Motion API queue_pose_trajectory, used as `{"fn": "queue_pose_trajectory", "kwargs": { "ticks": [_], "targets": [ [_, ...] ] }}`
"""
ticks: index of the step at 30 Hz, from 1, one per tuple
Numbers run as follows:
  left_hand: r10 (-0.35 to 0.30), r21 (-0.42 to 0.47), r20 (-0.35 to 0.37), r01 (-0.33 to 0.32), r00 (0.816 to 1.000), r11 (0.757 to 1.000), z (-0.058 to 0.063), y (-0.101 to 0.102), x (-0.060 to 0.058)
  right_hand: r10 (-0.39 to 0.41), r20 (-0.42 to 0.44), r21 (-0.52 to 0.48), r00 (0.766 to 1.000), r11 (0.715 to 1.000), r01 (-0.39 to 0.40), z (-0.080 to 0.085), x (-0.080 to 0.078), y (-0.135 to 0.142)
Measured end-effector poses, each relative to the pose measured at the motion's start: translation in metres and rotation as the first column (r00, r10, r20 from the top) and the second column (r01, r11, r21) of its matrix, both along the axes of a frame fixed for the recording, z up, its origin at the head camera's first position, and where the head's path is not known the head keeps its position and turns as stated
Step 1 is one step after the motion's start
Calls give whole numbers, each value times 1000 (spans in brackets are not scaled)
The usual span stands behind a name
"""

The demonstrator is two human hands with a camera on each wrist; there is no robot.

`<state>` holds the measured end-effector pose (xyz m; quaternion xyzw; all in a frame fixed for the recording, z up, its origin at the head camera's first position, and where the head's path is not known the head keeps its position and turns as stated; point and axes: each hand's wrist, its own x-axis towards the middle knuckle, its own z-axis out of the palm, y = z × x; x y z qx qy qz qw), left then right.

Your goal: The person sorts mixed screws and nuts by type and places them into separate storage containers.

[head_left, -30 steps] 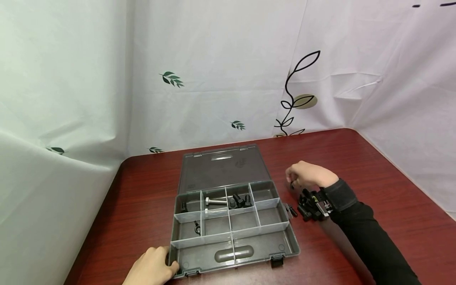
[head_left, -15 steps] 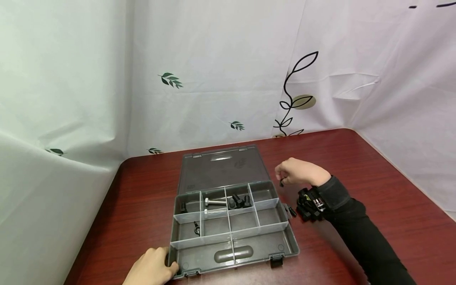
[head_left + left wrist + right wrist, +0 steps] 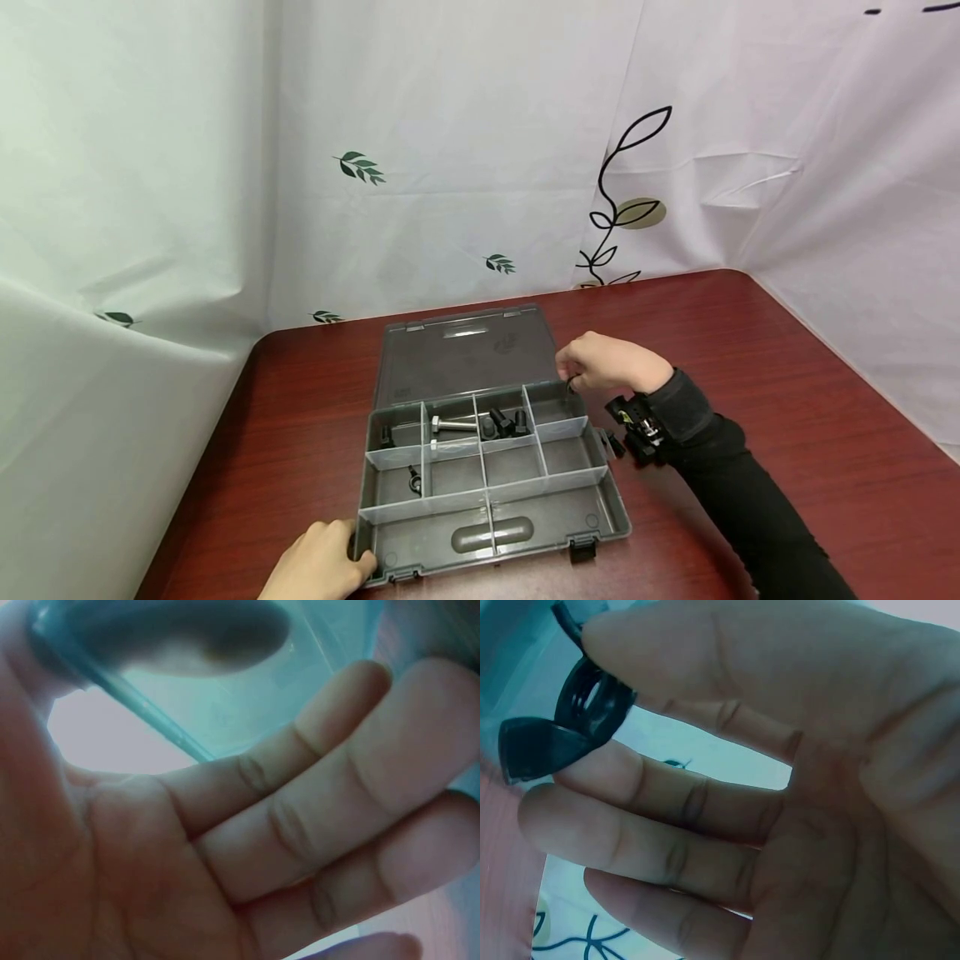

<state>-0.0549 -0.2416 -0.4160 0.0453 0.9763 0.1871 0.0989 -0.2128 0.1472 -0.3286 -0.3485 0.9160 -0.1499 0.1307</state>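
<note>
Right fingers [image 3: 656,649]: pinched a glossy black winged ring [image 3: 609,718]; shallow contact risked a drop.
Left fingers [image 3: 300,825]: gripped the grey plastic compartment box [image 3: 555,505]; loosening risked sliding.

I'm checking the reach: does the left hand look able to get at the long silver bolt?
Probably yes: the lid lies folded back and nothing covers the long silver bolt. The left hand holds the box at its near left corner, so would likely need to let go first.
</note>
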Motion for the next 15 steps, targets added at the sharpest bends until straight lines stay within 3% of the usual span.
{"fn": "queue_pose_trajectory", "kwargs": {
  "ticks": [15],
  "targets": [
    [-2,6,-4,2,1000,1000,1,0,0,72,-11,-5,997,997,-72,5,1,-34]
  ]
}}
